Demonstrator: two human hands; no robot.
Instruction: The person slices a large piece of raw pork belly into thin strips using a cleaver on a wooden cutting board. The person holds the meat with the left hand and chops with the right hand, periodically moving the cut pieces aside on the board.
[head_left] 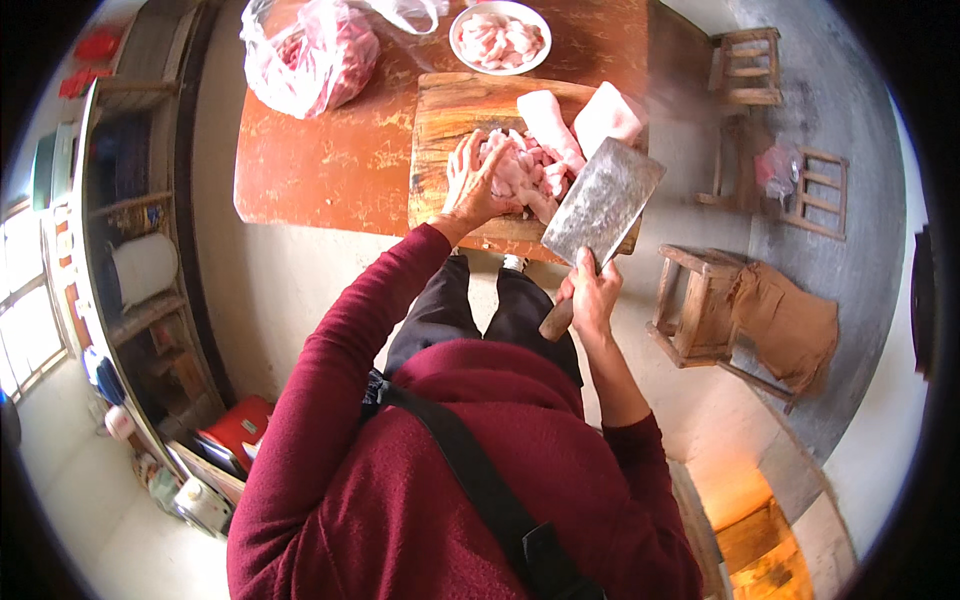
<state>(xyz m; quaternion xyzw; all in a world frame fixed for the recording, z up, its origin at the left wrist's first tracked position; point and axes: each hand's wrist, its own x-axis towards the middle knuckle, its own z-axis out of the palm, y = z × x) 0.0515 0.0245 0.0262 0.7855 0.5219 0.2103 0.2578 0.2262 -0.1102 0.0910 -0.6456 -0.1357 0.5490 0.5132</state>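
A heap of cut pale-pink meat pieces [528, 170] lies on a wooden chopping board [445, 105]. Against the heap's left side rests my left hand [472, 183], its fingers spread and touching the pieces. My right hand [592, 292] is closed round the wooden handle of a cleaver [606, 198]. The wide, smeared blade is held over the board's right near corner and covers part of what lies beneath. Two larger pieces of meat with pale skin, a long strip [547, 118] and a broad chunk [607, 118], sit at the board's far right.
The board stands on a worn red-brown table [330, 165]. Beyond it is a white bowl [500, 69] of pale meat pieces. A clear plastic bag [318, 55] with more meat lies far left. Right of the table stand wooden stools [690, 305], one with a brown cloth [785, 325]. Shelves [130, 200] line the left.
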